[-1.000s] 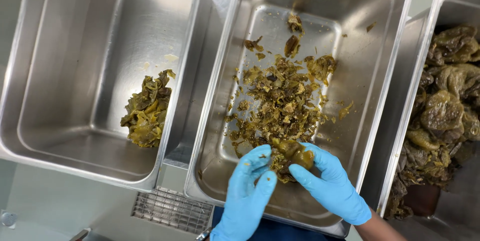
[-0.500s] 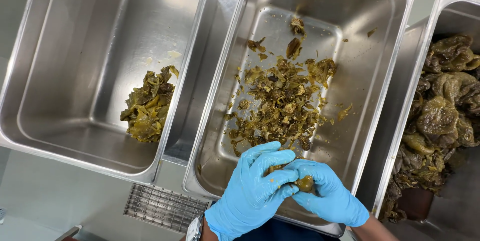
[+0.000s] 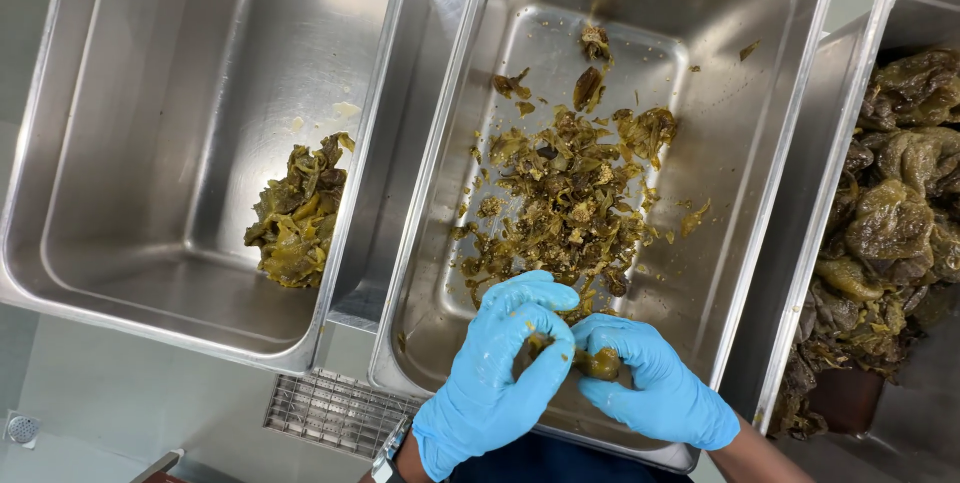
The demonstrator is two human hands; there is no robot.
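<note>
Here the left hand (image 3: 497, 375) and right hand (image 3: 655, 390), both blue-gloved, pinch a soft olive-green cooked pepper (image 3: 598, 363) between curled fingers over the near edge of the middle steel pan (image 3: 760, 193), beside scattered pepper scraps (image 3: 565, 203)

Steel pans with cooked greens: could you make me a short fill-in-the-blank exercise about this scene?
1. Both hands wear gloves coloured ____.
2. The left hand and right hand together hold a small green piece over the ____ pan.
3. The left pan holds a small clump of greens near its ____ wall.
4. The fullest pan lies on the ____.

Missing words: blue; middle; right; right
</note>
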